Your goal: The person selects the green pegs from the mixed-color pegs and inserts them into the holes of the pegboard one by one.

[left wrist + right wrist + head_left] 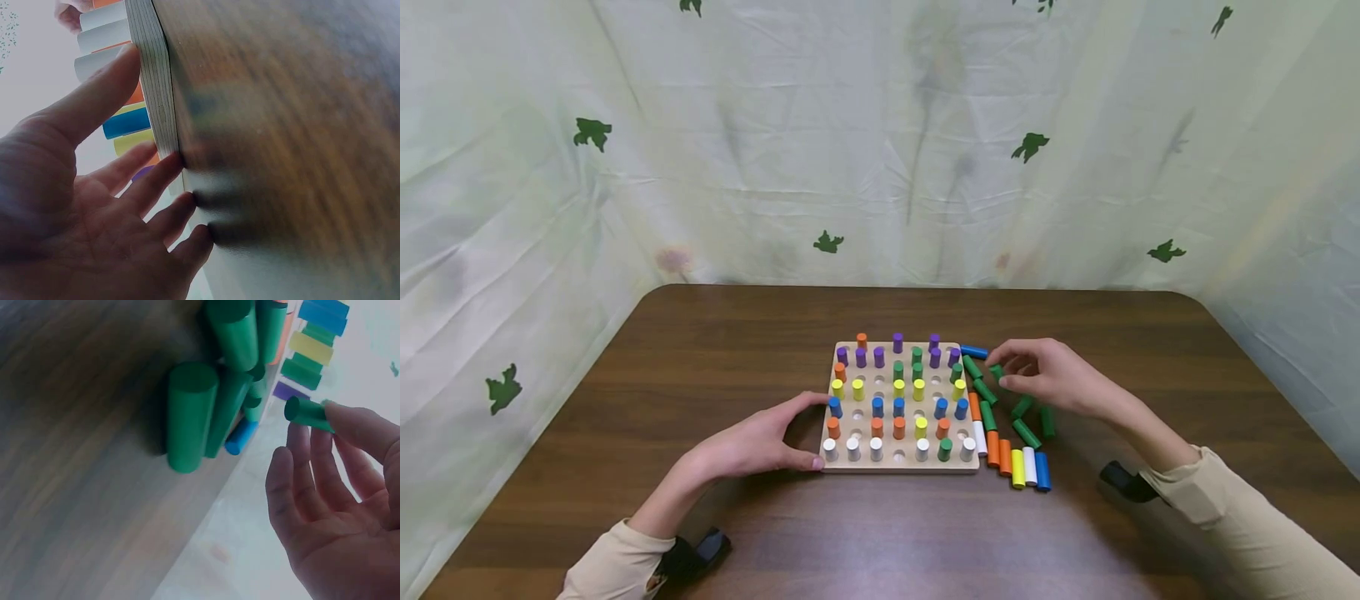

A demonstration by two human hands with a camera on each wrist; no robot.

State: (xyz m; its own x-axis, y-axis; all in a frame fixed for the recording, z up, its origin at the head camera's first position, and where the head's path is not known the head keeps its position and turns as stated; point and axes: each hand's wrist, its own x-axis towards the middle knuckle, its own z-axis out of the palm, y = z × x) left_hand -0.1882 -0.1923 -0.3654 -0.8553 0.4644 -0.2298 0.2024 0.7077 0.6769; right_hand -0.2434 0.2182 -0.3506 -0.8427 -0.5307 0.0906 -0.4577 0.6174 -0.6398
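Note:
A pale wooden pegboard (895, 471) lies on the table, with coloured pegs standing in many of its holes and other holes bare. My left hand (752, 437) rests at the board's left side, its thumb at the near left corner and its straight fingers along the edge. In the left wrist view the fingertips touch down beside the board's layered side (156, 81). Just right of the board, my right hand (1060, 379) pinches a green peg (306, 414) between thumb and fingers. That peg is raised above loose green pegs (190, 419) lying on the table.
Along the board's right side lie several loose pegs: a blue peg (974, 352) at the back, green ones, orange pegs (1005, 457), a yellow peg (1018, 469), white ones and another blue. A pale curtain (880, 167) with green leaf shapes hangs behind the brown table (715, 350).

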